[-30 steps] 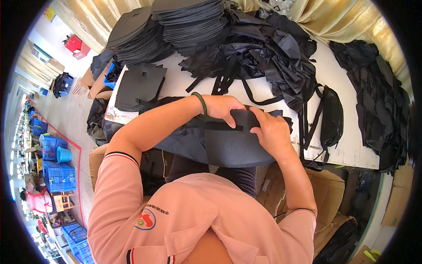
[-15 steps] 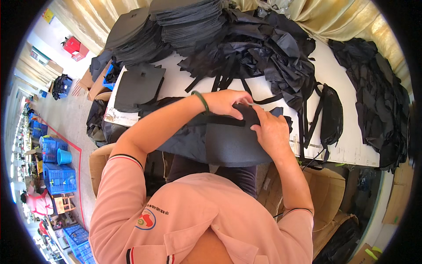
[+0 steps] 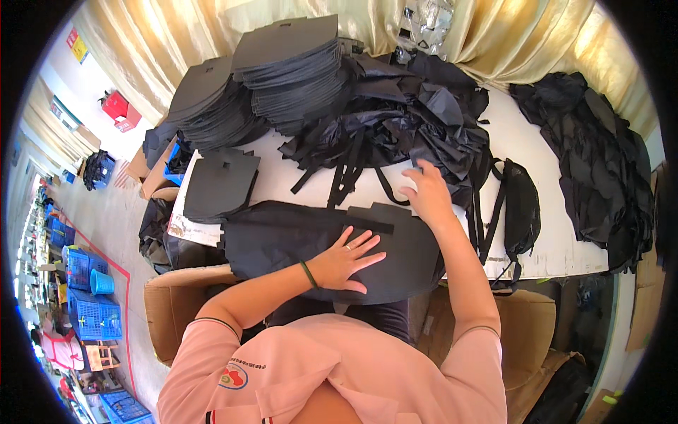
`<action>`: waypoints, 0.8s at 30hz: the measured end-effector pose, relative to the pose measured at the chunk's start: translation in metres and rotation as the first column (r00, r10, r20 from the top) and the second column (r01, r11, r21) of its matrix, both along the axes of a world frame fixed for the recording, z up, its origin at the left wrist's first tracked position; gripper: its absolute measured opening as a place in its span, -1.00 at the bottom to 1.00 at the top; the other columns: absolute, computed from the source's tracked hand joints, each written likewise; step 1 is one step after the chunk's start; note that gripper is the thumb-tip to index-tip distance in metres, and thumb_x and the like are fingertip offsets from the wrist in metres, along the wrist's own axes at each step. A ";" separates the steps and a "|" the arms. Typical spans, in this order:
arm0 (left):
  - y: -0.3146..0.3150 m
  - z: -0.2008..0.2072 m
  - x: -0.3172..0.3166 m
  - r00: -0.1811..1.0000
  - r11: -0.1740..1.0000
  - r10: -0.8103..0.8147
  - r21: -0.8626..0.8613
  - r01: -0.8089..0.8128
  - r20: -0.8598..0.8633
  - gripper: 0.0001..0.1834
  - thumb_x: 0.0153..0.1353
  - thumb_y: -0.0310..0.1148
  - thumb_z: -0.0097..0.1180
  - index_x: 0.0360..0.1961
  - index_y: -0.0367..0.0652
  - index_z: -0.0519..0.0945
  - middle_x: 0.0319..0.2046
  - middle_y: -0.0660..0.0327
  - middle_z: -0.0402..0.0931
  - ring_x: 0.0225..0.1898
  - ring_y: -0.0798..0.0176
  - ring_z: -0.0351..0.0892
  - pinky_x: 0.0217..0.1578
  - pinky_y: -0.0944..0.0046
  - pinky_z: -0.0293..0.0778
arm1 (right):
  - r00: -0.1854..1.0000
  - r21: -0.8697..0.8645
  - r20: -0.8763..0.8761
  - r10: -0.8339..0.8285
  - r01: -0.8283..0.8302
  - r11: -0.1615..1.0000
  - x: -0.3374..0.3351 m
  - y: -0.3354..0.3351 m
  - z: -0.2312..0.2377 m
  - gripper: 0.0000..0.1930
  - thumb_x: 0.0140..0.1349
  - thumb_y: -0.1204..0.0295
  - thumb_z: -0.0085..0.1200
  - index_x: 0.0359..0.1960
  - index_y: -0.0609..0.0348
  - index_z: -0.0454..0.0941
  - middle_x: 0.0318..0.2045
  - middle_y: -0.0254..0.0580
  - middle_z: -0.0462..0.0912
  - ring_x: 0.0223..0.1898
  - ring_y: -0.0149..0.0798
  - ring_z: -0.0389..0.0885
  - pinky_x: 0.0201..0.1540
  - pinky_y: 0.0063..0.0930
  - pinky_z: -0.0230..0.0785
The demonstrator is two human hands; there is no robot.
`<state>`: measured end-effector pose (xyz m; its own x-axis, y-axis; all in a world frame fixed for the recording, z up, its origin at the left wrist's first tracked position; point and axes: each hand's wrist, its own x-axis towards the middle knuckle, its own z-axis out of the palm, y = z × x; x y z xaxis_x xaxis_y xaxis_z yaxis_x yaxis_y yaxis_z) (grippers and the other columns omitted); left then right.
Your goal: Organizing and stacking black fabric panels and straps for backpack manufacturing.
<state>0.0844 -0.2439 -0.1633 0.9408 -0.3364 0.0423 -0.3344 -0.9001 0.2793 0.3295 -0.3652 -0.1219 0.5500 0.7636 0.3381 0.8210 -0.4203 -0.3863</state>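
Note:
A black bag piece lies across the near table edge in front of me, made of a thin fabric part (image 3: 275, 244) on the left and a stiff dark panel (image 3: 409, 258) on the right. My left hand (image 3: 347, 260), with a ring and a green bangle on its arm, presses flat on this piece with fingers spread. Beyond the panel's far right edge, my right hand (image 3: 429, 192) is raised with its fingers apart and nothing in them. Loose black straps (image 3: 346, 173) trail from the fabric heap near that hand.
Tall stacks of dark panels (image 3: 286, 60) stand at the back left, with a smaller stack (image 3: 220, 185) nearer. A black fabric heap (image 3: 424, 106) fills the back middle; another pile (image 3: 600, 162) lies right. A black mesh bag (image 3: 521, 205) rests on the white table (image 3: 565, 247). Cardboard boxes (image 3: 185, 300) stand below.
Both hands have left the panel's far edge. My left hand has come nearer and now lies flat on the piece; my right hand has let go and lifted away. The view has tilted up.

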 end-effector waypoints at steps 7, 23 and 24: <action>0.002 0.005 0.000 1.000 0.990 0.018 -0.140 -0.016 0.012 -0.19 0.12 0.01 0.26 0.37 0.03 0.26 0.40 0.00 0.10 0.44 -0.09 0.00 0.37 -0.23 -0.11 | 0.998 -0.018 -0.064 -0.023 0.022 1.000 0.037 0.110 -0.033 -0.42 0.13 0.30 0.22 0.16 0.32 0.39 0.29 0.11 0.31 0.33 0.08 0.25 0.28 -0.08 0.21; 0.064 0.114 0.043 0.900 0.734 0.253 -0.676 0.060 0.354 -0.37 0.13 -0.46 0.21 0.27 -0.09 0.36 -0.01 0.11 0.43 0.03 0.18 0.47 0.04 0.29 0.41 | 0.731 0.587 -0.062 0.679 -0.524 0.617 -0.152 0.003 0.125 -0.66 -0.02 0.62 0.32 -0.14 0.18 0.63 -0.33 -0.17 0.63 -0.31 -0.13 0.58 -0.22 -0.36 0.42; 0.066 0.120 0.047 0.899 0.732 0.250 -0.678 0.066 0.358 -0.37 0.13 -0.46 0.21 0.27 -0.09 0.36 -0.01 0.11 0.43 0.03 0.18 0.47 0.04 0.29 0.41 | 0.734 0.583 -0.060 0.676 -0.524 0.621 -0.156 -0.003 0.144 -0.66 -0.02 0.62 0.32 -0.14 0.18 0.63 -0.33 -0.17 0.63 -0.31 -0.13 0.58 -0.22 -0.36 0.42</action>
<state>0.1319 -0.1782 -0.0432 0.8055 0.0160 0.5923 -0.4810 -0.5662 0.6694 0.1735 -0.3684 0.0223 0.1494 0.7117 0.6864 0.6565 0.4477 -0.6071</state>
